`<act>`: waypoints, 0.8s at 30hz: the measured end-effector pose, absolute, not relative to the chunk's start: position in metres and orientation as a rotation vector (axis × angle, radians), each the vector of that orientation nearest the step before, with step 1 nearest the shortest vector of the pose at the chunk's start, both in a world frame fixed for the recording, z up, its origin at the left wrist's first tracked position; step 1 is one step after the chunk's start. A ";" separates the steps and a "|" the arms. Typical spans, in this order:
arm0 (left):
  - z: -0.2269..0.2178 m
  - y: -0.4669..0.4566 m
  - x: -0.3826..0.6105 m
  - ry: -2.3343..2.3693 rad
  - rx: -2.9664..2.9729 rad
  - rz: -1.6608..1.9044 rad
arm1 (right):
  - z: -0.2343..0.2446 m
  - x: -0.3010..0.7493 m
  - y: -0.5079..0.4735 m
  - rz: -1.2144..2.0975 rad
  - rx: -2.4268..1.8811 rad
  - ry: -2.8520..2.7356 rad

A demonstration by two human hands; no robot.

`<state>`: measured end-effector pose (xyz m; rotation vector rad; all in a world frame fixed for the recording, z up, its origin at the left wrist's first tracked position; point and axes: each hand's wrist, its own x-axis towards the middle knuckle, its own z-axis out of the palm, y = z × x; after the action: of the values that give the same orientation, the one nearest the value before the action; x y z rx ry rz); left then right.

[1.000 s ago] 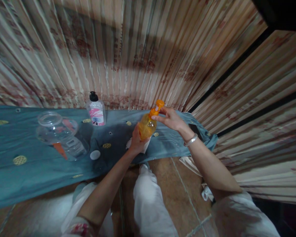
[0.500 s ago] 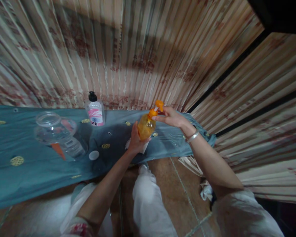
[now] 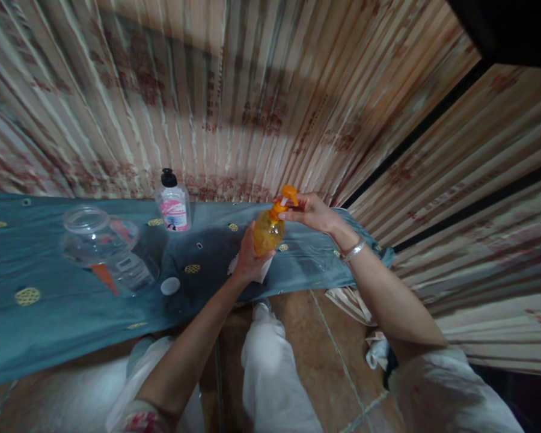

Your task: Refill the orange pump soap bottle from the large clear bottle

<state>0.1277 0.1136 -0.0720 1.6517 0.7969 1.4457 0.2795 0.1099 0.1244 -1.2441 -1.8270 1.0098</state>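
Observation:
A yellow, see-through pump bottle [image 3: 267, 233] with an orange pump head [image 3: 289, 192] is tilted a little to the right over the cloth-covered surface. My left hand [image 3: 249, 255] is wrapped round the bottle's body from the left. At its collar, just under the spout, the fingers of my right hand [image 3: 310, 211] close on the orange pump collar [image 3: 277, 210]. A silver bangle is on my right wrist. Below the bottle and my left hand lies a whitish object [image 3: 264, 272], partly hidden, whose kind I cannot make out.
A clear bottle with a black cap and pink label [image 3: 175, 210] stands by the curtain [image 3: 261, 108]. Left of it is a large clear plastic jar [image 3: 85, 237] beside another clear container [image 3: 133, 270]. A white round lid [image 3: 170, 286] lies on the blue cloth [image 3: 72, 325].
Almost nothing differs. My right fingers have shifted slightly round the collar, and the pump head has turned a little.

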 end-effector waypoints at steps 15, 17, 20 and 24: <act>-0.071 0.114 0.123 0.794 1.698 1.395 | 0.108 0.275 0.099 0.544 -1.304 -1.949; -0.071 0.114 0.123 0.798 1.695 1.396 | 0.106 0.270 0.095 0.408 -1.380 -1.943; -0.072 0.115 0.123 0.800 1.691 1.402 | 0.104 0.262 0.090 0.254 -1.500 -1.895; -0.072 0.115 0.124 0.799 1.686 1.412 | 0.097 0.249 0.083 0.144 -1.580 -1.767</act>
<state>0.1242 0.1151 -0.0719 1.6857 0.7986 1.4125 0.2487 0.0828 0.0975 -1.5801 -1.7674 0.1441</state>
